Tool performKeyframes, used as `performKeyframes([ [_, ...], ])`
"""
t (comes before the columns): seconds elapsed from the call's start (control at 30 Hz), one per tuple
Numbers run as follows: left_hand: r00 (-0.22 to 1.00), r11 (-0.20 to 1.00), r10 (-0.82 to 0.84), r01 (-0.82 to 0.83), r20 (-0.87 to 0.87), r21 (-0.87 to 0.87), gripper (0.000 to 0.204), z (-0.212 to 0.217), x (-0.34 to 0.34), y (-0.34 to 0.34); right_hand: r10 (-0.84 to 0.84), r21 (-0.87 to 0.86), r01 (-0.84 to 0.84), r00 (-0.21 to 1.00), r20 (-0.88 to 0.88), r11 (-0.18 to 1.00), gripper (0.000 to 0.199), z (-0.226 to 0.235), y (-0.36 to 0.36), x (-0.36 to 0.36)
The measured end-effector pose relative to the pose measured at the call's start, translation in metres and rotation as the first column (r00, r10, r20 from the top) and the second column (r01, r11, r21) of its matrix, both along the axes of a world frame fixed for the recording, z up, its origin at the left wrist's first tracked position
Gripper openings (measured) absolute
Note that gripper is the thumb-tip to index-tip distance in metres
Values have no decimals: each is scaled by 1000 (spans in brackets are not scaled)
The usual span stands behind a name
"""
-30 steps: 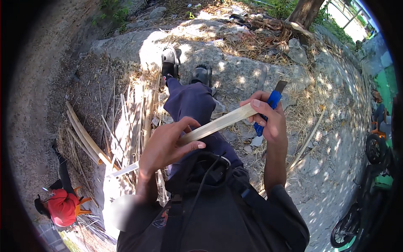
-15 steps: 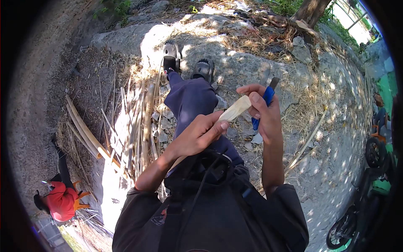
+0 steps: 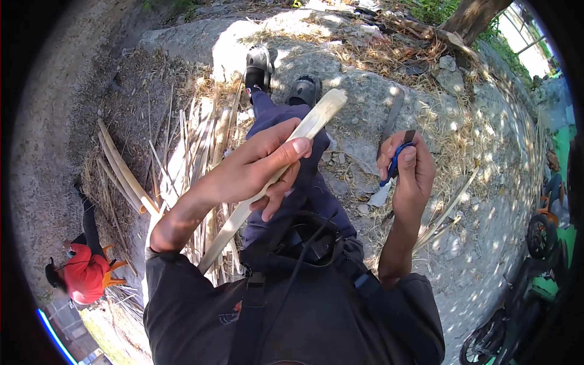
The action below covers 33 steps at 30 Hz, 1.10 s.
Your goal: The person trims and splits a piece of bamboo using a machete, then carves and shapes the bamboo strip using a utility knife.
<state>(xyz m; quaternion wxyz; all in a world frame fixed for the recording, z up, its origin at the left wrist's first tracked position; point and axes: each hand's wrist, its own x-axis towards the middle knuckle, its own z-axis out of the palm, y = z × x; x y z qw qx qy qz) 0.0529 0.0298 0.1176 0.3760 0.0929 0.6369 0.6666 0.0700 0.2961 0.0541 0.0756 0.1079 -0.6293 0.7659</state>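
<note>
Your left hand [image 3: 258, 167] is clenched around a pale split bamboo strip [image 3: 274, 173], thumb laid along its top, holding it slanted above your lap so its far end points toward your shoes [image 3: 283, 73]. Your right hand [image 3: 410, 173] is closed on the blue handle of a knife [image 3: 395, 137], blade pointing up and away, well apart from the strip. To your left, more split bamboo strips [image 3: 182, 158] lie piled on the ground. A person in a red top [image 3: 82, 274] crouches at lower left.
</note>
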Motion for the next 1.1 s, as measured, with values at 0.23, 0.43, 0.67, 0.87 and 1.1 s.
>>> performKeyframes([
  [0.23, 927, 979, -115, 44, 357, 199, 33, 16, 59, 5, 143, 30, -145, 987, 74, 989, 34, 18, -21, 39],
  [0.43, 902, 904, 104, -262, 419, 339, 30, -4, 96, 13, 129, 27, -133, 985, 112, 991, 33, 13, -23, 73],
  [0.67, 924, 901, 312, -361, 219, 240, 30, -24, 101, 18, 82, 114, -89, 994, 69, 989, 34, 9, -26, 86],
  [0.87, 972, 939, 217, -232, 87, 253, 19, -21, 113, 27, 27, 451, 15, 996, -87, 893, 29, 19, -23, 76],
  [1.1, 966, 948, 257, -248, -19, 201, 17, -21, 113, 28, 46, 474, 27, 989, -142, 880, 25, 20, -25, 71],
])
